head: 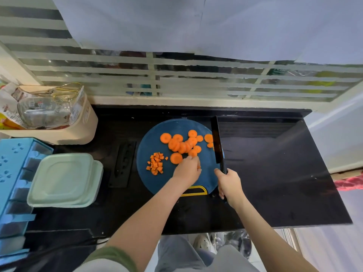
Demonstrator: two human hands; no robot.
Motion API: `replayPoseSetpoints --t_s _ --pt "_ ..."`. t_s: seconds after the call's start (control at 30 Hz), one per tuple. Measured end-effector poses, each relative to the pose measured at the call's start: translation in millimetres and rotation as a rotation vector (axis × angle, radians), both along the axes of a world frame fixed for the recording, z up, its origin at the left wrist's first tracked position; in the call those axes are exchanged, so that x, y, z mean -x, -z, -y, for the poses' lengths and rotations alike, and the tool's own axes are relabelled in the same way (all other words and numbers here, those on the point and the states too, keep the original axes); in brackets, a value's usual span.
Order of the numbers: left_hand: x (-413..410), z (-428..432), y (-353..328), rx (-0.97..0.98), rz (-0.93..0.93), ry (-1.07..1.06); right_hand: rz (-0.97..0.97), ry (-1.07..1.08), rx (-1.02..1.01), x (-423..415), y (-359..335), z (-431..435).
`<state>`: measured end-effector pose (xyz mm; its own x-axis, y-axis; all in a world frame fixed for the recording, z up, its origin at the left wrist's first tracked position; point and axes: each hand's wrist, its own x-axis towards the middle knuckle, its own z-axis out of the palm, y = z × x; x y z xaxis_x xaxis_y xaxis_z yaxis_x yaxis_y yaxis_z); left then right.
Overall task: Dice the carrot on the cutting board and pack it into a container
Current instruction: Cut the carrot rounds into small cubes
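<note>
A round blue cutting board (157,181) lies on the black counter. Several orange carrot slices (181,144) are spread across its far half. A small heap of diced carrot (155,163) sits at its left. My left hand (187,170) reaches onto the board, fingertips pinching a carrot slice (193,153) at the near edge of the slices. My right hand (228,184) grips the handle of a black knife (216,142), whose blade is held at the board's right edge. A pale green lidded container (64,179) stands left of the board.
A black knife sheath (122,163) lies between the container and the board. A beige basket (86,122) with packets and a jar stands at the back left. A blue rack (11,183) fills the left edge. The counter (275,173) stretches right of the board.
</note>
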<state>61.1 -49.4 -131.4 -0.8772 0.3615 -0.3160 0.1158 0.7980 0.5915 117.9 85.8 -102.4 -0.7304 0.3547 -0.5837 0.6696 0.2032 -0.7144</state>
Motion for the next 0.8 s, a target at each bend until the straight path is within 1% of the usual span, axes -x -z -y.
replayPoseSetpoints --t_s 0.1,0.2,0.33,0.43,0.53,0.57,0.6,0.67,0.8 --pt "-5 -14 11 -0.044 0.123 -0.156 0.028 -0.014 0.011 -16 3 -14" --pt "-6 -20 17 -0.098 0.209 -0.295 0.055 -0.032 0.02 -25 8 -21" --pt "-4 -20 18 -0.167 0.291 -0.412 0.059 -0.013 0.052 -29 14 -23" --pt "-4 -19 13 -0.112 0.255 -0.358 0.055 -0.006 0.059 -26 15 -24" --pt "-4 -18 8 0.042 0.128 -0.286 0.053 0.014 0.053 -20 16 -25" --pt "-2 -19 6 0.067 0.081 -0.277 0.054 0.022 0.055 -17 16 -26" --pt "-2 -20 4 0.063 0.044 -0.269 0.055 0.031 0.057 -15 16 -27" --pt "1 -23 1 -0.004 0.016 -0.262 0.054 0.056 0.06 -10 16 -28" --pt "18 -38 -2 -0.1 0.062 -0.231 0.062 0.098 0.054 5 15 -32"
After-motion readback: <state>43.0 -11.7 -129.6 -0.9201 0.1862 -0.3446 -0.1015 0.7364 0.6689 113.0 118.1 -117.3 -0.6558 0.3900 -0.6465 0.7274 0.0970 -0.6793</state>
